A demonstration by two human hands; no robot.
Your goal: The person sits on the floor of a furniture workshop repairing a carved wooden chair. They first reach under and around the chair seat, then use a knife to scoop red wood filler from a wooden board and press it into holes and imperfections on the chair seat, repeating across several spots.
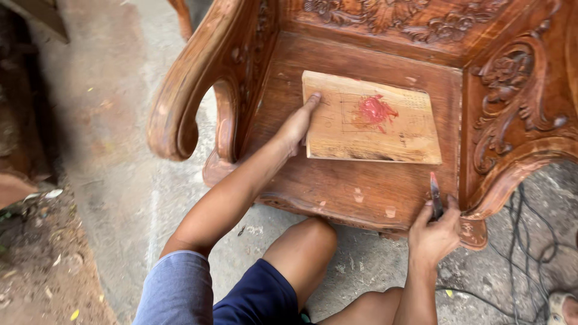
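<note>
Board [370, 127] w/ red blob lies flat on chair [337, 186] seat, left hand [296, 124] pressing its left edge w/ fingers spread, right hand [435, 232] pinching knife [435, 194] at seat front; risk: blade skids, gouging seat.

Carved chair [361, 186] of reddish, matt wood; pale board [370, 123] rough-sawn; blade [435, 194] seemingly dull metal

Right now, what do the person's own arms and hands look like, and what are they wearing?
Both forearms are bare, with no gloves, rings, watch or bands visible on the left hand or the right hand. A grey-blue short sleeve covers the left upper arm. The right arm shows no sleeve in view. Dark navy shorts sit below.
</note>
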